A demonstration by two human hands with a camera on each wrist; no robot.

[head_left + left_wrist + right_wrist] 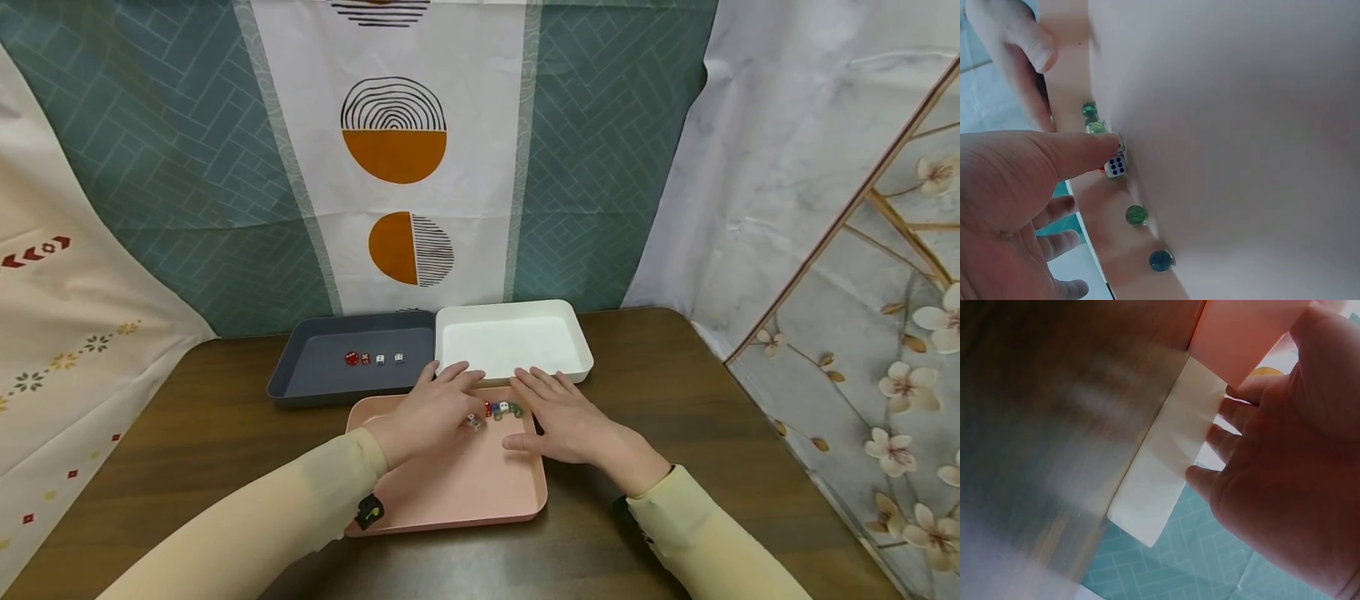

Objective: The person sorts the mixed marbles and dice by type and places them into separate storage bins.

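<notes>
A pink tray (450,492) lies in the middle of the brown table, with a short row of small dice and glass marbles (501,409) near its far edge. My left hand (438,404) rests over that edge with straight fingers. In the left wrist view its thumb (1079,153) touches a white die with blue pips (1116,165), with green marbles (1136,215) and a blue marble (1160,260) beside it. My right hand (566,421) lies flat on the tray's right side, fingers straight, holding nothing, just right of the row.
A dark grey tray (315,375) behind and to the left holds several red and white dice (375,359). A white tray (517,333) stands next to it, behind the pink one. Patterned curtains hang behind and to both sides. The table edge runs along the right.
</notes>
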